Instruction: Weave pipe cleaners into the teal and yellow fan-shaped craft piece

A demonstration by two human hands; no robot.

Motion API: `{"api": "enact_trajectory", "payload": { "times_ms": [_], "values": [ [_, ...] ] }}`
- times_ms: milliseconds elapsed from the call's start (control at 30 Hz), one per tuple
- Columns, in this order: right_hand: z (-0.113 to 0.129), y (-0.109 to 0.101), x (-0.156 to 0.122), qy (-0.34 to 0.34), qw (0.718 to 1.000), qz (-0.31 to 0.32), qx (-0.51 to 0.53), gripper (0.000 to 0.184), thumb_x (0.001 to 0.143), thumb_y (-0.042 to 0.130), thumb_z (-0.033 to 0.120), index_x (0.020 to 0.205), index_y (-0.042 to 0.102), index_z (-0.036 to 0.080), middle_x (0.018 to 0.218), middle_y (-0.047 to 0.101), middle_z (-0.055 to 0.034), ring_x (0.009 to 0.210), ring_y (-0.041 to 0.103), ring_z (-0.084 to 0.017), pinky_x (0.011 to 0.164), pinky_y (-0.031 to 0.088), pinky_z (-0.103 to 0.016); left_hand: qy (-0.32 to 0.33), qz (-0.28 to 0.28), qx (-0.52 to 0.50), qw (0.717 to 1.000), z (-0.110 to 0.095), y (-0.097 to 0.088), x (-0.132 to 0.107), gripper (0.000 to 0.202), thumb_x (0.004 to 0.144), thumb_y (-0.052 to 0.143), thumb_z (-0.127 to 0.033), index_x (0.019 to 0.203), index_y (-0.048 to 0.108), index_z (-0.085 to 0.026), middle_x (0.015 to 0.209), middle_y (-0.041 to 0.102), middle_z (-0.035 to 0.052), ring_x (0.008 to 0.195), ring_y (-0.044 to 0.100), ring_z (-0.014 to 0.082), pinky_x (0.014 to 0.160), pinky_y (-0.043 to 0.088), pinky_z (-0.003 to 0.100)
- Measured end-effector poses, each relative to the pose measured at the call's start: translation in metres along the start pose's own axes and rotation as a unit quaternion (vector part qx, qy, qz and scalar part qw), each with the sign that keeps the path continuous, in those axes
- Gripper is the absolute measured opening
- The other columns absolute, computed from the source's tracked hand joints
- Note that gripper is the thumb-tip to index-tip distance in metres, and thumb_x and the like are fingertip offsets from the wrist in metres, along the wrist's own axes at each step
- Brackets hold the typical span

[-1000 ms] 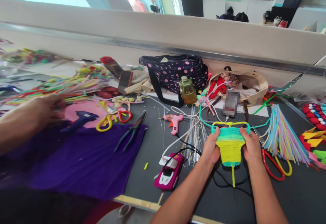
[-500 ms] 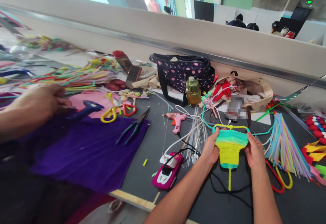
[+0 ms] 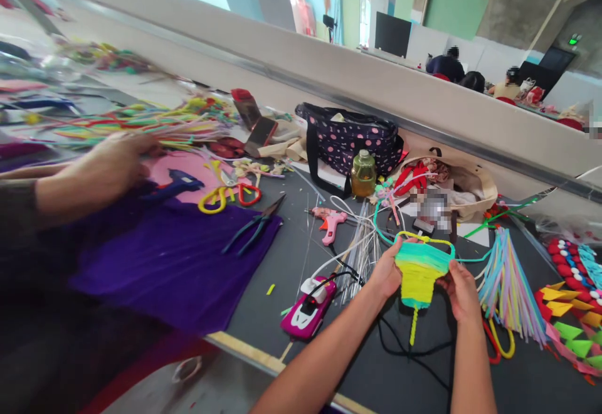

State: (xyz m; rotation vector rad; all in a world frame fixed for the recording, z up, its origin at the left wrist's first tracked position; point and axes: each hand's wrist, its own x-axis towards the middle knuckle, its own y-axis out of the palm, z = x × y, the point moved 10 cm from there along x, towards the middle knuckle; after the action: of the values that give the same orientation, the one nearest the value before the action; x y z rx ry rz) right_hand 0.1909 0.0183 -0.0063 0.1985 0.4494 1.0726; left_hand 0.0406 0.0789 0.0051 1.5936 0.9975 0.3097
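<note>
Between my two hands is a teal and yellow piece made of fuzzy pipe cleaners (image 3: 418,281). It has a wide teal top, a narrower yellow body and a twisted yellow stem pointing down. My left hand (image 3: 387,274) grips its upper left edge, while the fingers of my right hand (image 3: 461,290) pinch the upper right edge. A yellow strand loops over the top, and teal strands trail off both sides. Beside my right hand lies a bundle of pastel pipe cleaners (image 3: 510,285). Red and yellow scissor handles (image 3: 503,342) show partly under that bundle.
A pink glue gun (image 3: 329,222) and a magenta power strip (image 3: 308,313) with cables lie left of my hands. Pliers (image 3: 254,229) rest on purple cloth (image 3: 179,263). Behind stand a bottle (image 3: 364,175) and a dotted bag (image 3: 376,141). Another person's hand (image 3: 101,172) is at far left.
The view has shifted and tilted slightly. Both my hands still hold the pipe-cleaner piece, which leans a little more. The other person's hand has moved over the strands at left.
</note>
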Motion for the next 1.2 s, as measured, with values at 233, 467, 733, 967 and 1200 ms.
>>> {"api": "enact_trajectory", "payload": {
  "times_ms": [233,467,733,967,1200],
  "values": [
    [-0.013,-0.012,-0.008,0.02,1.0,-0.015,-0.009,0.028,0.058,0.085,0.034,0.07,0.066,0.019,0.058,0.061,0.0038,0.053,0.058,-0.01,0.047,0.049,-0.018,0.026,0.029,0.027,0.999,-0.017,0.01,0.003,0.019,0.083,0.062,-0.026,0.095,0.065,-0.012,0.096,0.073,0.0115,0.088,0.069,0.0233,0.089,0.048,0.036],
    [-0.021,0.004,-0.013,0.047,0.998,0.018,-0.039,0.028,0.063,0.081,0.039,0.078,0.07,0.018,0.067,0.068,0.0,0.055,0.058,-0.012,0.049,0.047,-0.022,0.018,0.049,0.011,0.999,-0.015,0.003,0.01,0.023,0.084,0.062,-0.029,0.098,0.064,-0.011,0.098,0.072,0.0119,0.094,0.068,0.0237,0.092,0.047,0.036],
    [-0.003,0.006,-0.009,0.028,0.999,-0.019,-0.03,0.029,0.058,0.084,0.039,0.069,0.068,0.017,0.059,0.064,0.0014,0.049,0.055,-0.011,0.047,0.045,-0.022,0.029,0.008,0.088,0.996,-0.013,0.007,0.005,0.03,0.079,0.07,-0.03,0.102,0.065,-0.011,0.094,0.073,0.012,0.087,0.069,0.0223,0.087,0.05,0.034],
    [-0.008,0.016,-0.02,0.046,0.999,-0.004,0.007,0.038,0.056,0.084,0.04,0.084,0.071,0.018,0.078,0.073,-0.0044,0.067,0.067,-0.02,0.058,0.053,-0.03,0.004,-0.022,0.188,0.982,0.014,0.003,-0.011,0.039,0.066,0.08,-0.026,0.098,0.069,-0.007,0.089,0.073,0.0167,0.077,0.071,0.025,0.079,0.052,0.035],
    [-0.002,0.002,-0.025,-0.022,0.997,-0.076,0.014,0.05,0.052,0.084,0.035,0.096,0.072,0.016,0.087,0.074,-0.0069,0.082,0.069,-0.026,0.074,0.055,-0.038,0.011,-0.059,0.21,0.976,0.024,0.004,-0.021,0.037,0.063,0.082,-0.027,0.093,0.071,-0.008,0.086,0.074,0.0147,0.074,0.071,0.0239,0.077,0.053,0.034]
  ]
}}
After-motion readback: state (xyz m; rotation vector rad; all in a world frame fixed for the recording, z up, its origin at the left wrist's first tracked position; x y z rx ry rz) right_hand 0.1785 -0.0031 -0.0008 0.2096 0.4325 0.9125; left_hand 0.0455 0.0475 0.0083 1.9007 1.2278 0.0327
